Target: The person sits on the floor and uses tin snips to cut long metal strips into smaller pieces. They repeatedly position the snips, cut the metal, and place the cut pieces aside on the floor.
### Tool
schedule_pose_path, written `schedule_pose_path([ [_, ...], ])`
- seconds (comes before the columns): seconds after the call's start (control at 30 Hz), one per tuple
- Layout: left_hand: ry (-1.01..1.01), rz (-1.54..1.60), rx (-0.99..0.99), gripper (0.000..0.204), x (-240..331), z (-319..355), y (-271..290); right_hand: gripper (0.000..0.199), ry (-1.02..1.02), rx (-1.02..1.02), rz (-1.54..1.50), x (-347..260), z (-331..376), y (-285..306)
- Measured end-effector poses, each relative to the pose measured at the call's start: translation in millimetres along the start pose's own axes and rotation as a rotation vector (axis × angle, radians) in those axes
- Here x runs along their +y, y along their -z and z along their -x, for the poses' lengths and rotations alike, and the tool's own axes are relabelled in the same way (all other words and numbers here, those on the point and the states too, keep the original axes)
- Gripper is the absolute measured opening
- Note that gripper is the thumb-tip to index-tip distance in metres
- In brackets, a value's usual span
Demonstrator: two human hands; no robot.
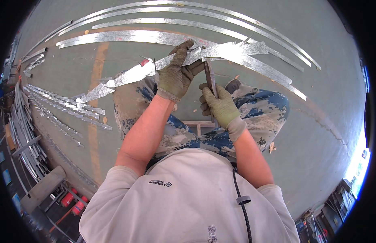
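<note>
Here, seen from the head cam, a person sits low over a grey-green concrete floor (325, 81), both hands in worn olive work gloves. The left hand (175, 75) reaches fwd, its fingers (183, 50) curled and clamped on a long spiked galvanised metal strip (127, 77) that runs diagonally across the knees, from lower left up to the right, w/ pointed barbs sticking out along its edges. The right hand (221, 106) sits just below and right of the left, fingers closed round the handle of a dark, narrow hand tool (210, 79) held upright; the tool's top end meets the strip close beside the left hand. Exactly how the tool grips the metal can't be made out. The strip rests over camouflage-pattern trousers (260, 109), roughly mid-floor in front of the person. Beyond the hands, near the far edge of the floor, several plain curved metal strips (163, 22) lie flat, side by side. Toward the left edge a pile of finished spiked strips (62, 105) lies on the floor, w/ more metal stock (24, 133) stacked beside it. At the lower left corner sit two red canisters (72, 202). A pale T-shirt (184, 202) fills the bottom of the view, a black cord (241, 198) hanging over it.
</note>
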State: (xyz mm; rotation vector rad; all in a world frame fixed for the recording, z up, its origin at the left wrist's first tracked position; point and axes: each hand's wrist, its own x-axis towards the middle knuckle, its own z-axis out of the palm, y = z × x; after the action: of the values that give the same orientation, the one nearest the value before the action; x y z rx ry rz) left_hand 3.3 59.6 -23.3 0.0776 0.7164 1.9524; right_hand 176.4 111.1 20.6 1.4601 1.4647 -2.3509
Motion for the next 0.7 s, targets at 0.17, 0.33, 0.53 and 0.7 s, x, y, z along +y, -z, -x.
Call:
schedule_pose_path([
  [0.17,-0.013,0.016,-0.027,0.035,0.0,-1.1,1.8,0.031,-0.029,-0.068,-0.133,-3.4,4.6,1.8],
  [0.33,-0.012,-0.054,0.016,0.034,1.4,-0.2,-1.8,0.021,-0.021,-0.110,-0.215,3.9,-0.6,9.2],
  [0.53,-0.010,-0.122,0.076,0.034,-12.5,-3.4,12.1,0.017,-0.005,0.119,0.060,14.1,-16.2,-4.1],
  [0.7,0.033,-0.216,0.174,0.035,-18.2,-5.5,10.8,0.028,0.216,0.331,0.774,59.9,-71.6,17.1],
])
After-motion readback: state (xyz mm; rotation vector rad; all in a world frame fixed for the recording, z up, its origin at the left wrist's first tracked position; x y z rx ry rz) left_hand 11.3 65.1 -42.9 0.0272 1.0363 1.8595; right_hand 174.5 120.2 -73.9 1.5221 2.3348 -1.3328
